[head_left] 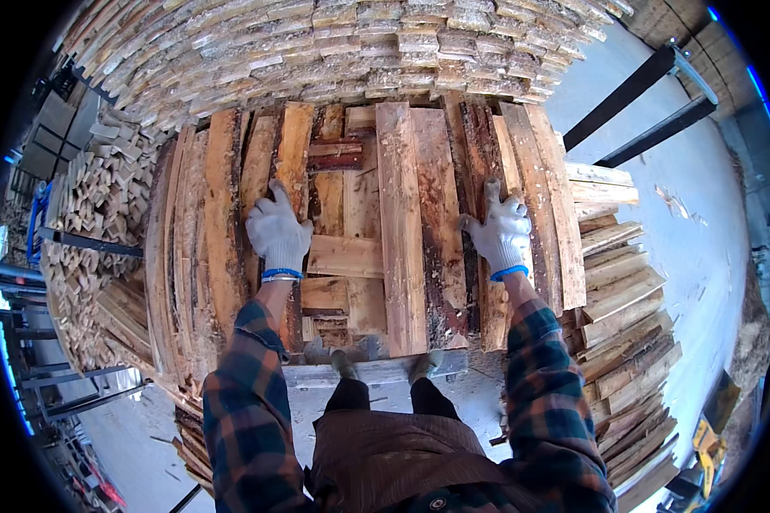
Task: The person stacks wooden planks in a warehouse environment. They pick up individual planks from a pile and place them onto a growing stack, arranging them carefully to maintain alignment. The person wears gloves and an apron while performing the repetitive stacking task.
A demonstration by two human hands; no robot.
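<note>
feet on grey beam [376, 370] at stack's near edge | left hand [277, 233] – gloved, fingers spread flat on rough planks [257, 179], gripping nothing | right hand [501, 232] – gloved, open, flat on dark plank [477, 162], well apart from left | beyond: tall stacked board pile [342, 43]

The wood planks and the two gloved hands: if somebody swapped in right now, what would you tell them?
Left hand: gloved, flat on a plank in the top layer, gripping nothing.
Right hand: gloved, flat on the planks at the right of the layer.
Done: the top layer lies side by side on the stack.
Left: short pieces lie crosswise in the middle. More stacks stand at the right.
</note>
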